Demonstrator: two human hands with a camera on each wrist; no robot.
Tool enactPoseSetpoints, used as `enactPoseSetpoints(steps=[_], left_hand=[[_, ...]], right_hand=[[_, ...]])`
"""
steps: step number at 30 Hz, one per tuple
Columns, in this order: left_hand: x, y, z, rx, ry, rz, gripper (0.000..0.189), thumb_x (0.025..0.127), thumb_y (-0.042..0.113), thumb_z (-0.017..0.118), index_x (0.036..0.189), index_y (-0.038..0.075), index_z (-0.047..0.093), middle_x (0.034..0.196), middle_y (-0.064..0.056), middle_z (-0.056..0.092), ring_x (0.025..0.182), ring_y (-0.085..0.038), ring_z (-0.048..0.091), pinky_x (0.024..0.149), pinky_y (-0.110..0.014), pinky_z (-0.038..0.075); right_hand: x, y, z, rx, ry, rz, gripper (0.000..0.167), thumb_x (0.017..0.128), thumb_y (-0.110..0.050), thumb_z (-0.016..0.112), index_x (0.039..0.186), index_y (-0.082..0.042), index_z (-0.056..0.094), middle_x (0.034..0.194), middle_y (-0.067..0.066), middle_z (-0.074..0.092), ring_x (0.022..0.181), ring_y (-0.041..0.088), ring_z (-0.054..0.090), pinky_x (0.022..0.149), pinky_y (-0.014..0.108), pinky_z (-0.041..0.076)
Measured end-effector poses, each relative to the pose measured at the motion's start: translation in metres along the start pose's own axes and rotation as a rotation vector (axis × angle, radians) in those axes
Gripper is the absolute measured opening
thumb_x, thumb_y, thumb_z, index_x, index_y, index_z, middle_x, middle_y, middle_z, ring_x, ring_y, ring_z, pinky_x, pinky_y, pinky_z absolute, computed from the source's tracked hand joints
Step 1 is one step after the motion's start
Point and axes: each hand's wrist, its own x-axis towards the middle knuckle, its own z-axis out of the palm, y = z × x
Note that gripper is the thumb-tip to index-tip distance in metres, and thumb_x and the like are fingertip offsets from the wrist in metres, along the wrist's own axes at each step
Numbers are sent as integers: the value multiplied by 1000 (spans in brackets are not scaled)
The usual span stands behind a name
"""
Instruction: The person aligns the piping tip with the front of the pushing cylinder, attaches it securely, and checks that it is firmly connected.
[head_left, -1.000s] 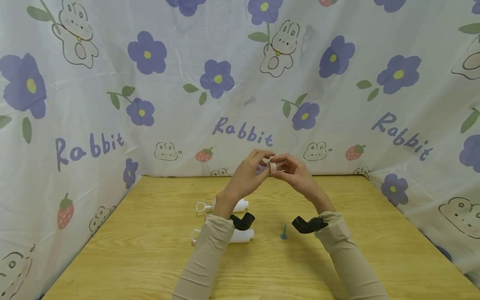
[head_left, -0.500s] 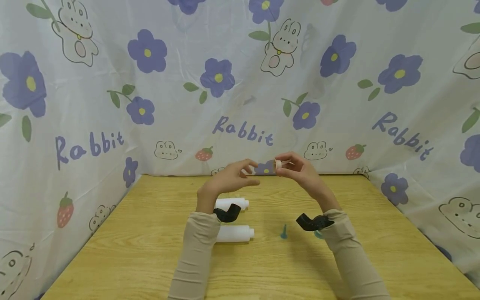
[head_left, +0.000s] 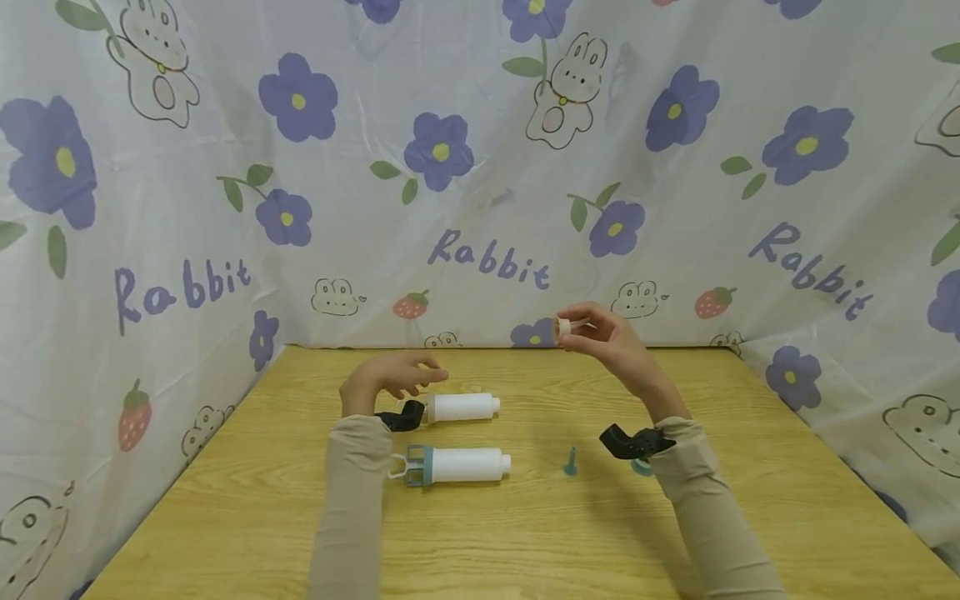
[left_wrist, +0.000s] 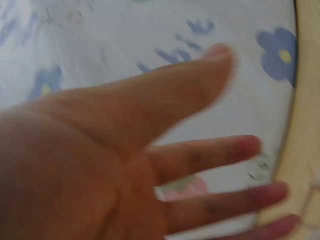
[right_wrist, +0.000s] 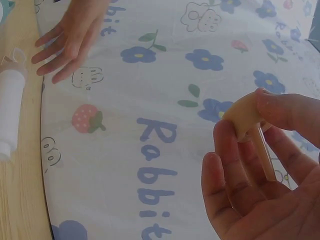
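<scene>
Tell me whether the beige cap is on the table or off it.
Off it: the right hand pinches the beige cap, which shows above the far edge of the table in the head view.

- Left sleeve [head_left: 347, 508]: beige, long — softly creased
- Right sleeve [head_left: 708, 496]: same beige, wrinkled near the cuff
- Left wrist device [head_left: 405, 416], right wrist device [head_left: 632, 442]: black — bent like elbows
- Left hand [head_left: 390, 374], right hand [head_left: 613, 343]: bare

We held our left forearm [head_left: 348, 500] pointing almost straight ahead and our right forearm [head_left: 716, 500] slanting inward. Our left wrist [head_left: 360, 397] was bent, the left hand [head_left: 393, 373] turned inward with thumb [left_wrist: 165, 92] and fingers [left_wrist: 210, 156] apart; our right hand [head_left: 613, 340] was raised higher, its thumb [right_wrist: 292, 111] and fingertips [right_wrist: 226, 132] curled in a pinch
</scene>
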Motion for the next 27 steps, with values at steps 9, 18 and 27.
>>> enactPoseSetpoints(steps=[9,18,27], left_hand=[[27,-74,7,-540,258,38,80,104,62,16,150,0,37,149,-29,43,136,-46,45,112,-56,40],[37,-127,37,-1169,36,158,79,103,62,21,161,10,7,165,-22,15,141,-31,36,80,-25,47],[42,-119,46,-679,-38,158,69,102,25,58,160,19,21,163,-6,29,147,-27,29,112,-48,35]], right_hand=[[0,1,-1,-8,-6,10,42,97,-13,65,136,-3,53,109,-2,60,102,12,65,97,28,52],[0,-1,0,9,-14,6,43,97,-13,66,136,-1,52,109,-1,59,102,11,66,97,29,53],[-1,0,0,18,-25,11,39,97,-13,66,134,-8,54,110,1,59,103,18,65,97,28,52]])
